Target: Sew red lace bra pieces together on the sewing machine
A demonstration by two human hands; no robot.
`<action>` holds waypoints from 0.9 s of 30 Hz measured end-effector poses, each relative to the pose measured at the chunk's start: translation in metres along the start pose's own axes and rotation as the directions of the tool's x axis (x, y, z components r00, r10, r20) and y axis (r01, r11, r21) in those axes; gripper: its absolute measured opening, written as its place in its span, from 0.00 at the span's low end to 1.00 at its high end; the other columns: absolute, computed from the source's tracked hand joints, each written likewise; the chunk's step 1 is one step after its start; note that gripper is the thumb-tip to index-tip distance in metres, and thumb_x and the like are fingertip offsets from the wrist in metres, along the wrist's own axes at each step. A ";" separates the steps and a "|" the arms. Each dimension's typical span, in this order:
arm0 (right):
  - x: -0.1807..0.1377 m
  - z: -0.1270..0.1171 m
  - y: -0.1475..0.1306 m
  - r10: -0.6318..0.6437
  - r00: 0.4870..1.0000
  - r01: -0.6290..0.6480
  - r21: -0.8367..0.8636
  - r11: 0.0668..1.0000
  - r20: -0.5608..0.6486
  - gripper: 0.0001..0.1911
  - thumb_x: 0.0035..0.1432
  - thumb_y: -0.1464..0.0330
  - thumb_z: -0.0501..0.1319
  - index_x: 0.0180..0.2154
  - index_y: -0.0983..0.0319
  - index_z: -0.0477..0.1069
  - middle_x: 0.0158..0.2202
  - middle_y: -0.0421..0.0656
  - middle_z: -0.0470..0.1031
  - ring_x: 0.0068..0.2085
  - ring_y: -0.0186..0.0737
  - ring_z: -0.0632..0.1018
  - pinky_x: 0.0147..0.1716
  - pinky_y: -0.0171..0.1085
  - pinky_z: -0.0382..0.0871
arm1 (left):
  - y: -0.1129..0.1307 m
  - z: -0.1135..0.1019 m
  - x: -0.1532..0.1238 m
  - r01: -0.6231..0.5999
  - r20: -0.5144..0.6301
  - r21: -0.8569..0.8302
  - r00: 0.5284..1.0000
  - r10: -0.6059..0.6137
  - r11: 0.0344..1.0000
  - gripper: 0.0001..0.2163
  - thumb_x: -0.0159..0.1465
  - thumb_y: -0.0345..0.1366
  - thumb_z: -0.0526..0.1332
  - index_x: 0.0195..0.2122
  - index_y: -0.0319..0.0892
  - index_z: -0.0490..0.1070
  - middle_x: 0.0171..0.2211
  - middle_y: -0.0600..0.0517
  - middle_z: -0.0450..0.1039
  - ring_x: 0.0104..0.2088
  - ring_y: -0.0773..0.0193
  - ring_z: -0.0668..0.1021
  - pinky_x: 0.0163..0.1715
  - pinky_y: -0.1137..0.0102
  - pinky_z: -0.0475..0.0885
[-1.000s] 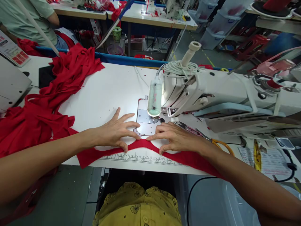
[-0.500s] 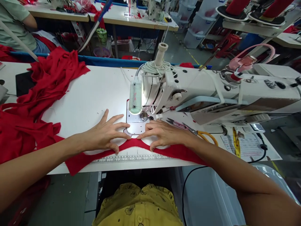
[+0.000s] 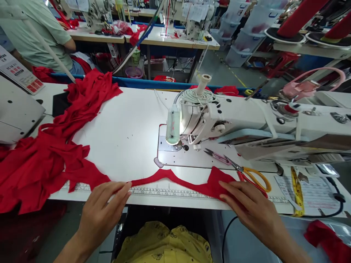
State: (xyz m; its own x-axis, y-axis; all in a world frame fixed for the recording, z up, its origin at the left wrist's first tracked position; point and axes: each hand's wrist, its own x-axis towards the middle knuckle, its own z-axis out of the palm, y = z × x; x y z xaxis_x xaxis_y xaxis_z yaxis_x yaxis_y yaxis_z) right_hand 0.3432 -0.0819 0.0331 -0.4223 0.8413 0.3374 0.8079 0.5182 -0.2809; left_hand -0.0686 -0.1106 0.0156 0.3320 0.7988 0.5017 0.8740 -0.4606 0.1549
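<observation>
A narrow red fabric piece (image 3: 189, 185), peaked in the middle, lies along the ruler strip (image 3: 164, 193) at the table's front edge. My left hand (image 3: 102, 208) has its fingers pressed together on the left end of this piece. Over the wider right end, my right hand (image 3: 253, 206) rests with fingers stretched and slightly apart. Beyond the fabric is the sewing machine (image 3: 208, 117), its lamp (image 3: 173, 126) lit over the needle plate (image 3: 167, 146). My left thumb is mostly hidden.
A heap of red fabric (image 3: 63, 146) covers the table's left side. Thread snips (image 3: 216, 156) and orange-handled scissors (image 3: 246, 171) lie right of the needle. A yellow tape measure (image 3: 297, 191) crosses a paper sheet (image 3: 315, 193). One red scrap (image 3: 329, 237) is over the plastic bin (image 3: 263, 233).
My hands have spread apart from the middle of the red piece to its two ends. The view has shifted left, and a red scrap now shows at the lower right.
</observation>
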 end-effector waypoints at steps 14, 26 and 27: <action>-0.007 0.025 0.040 -0.049 0.994 0.059 0.109 0.992 -0.095 0.14 0.67 0.67 0.59 0.52 0.50 0.76 0.40 0.44 0.77 0.41 0.42 0.80 0.37 0.39 0.78 | -0.025 0.031 0.012 0.174 0.119 -0.021 0.978 -0.170 0.985 0.18 0.71 0.37 0.55 0.62 0.49 0.65 0.56 0.43 0.69 0.56 0.49 0.73 0.52 0.54 0.74; -0.002 0.022 0.038 -0.074 0.994 0.086 0.148 0.985 -0.082 0.19 0.67 0.72 0.56 0.54 0.51 0.74 0.40 0.45 0.76 0.39 0.39 0.80 0.34 0.36 0.80 | -0.040 0.036 0.033 0.156 0.080 -0.011 0.985 -0.154 0.988 0.14 0.72 0.38 0.54 0.56 0.45 0.69 0.50 0.45 0.75 0.50 0.52 0.76 0.49 0.55 0.74; -0.002 0.021 0.038 -0.063 0.995 0.073 0.148 0.986 -0.074 0.18 0.67 0.72 0.56 0.54 0.51 0.74 0.40 0.45 0.76 0.40 0.40 0.80 0.35 0.36 0.80 | -0.040 0.036 0.034 0.151 0.068 -0.005 0.986 -0.151 0.988 0.14 0.72 0.38 0.54 0.56 0.45 0.69 0.50 0.45 0.76 0.50 0.52 0.76 0.48 0.55 0.74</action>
State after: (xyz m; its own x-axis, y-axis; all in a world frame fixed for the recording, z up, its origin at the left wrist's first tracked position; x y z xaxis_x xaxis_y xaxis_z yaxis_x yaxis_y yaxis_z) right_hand 0.3657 -0.0606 0.0027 -0.4408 0.7935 0.4195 0.7048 0.5954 -0.3857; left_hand -0.0796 -0.0511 -0.0047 0.2199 0.8837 0.4132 0.9124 -0.3363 0.2335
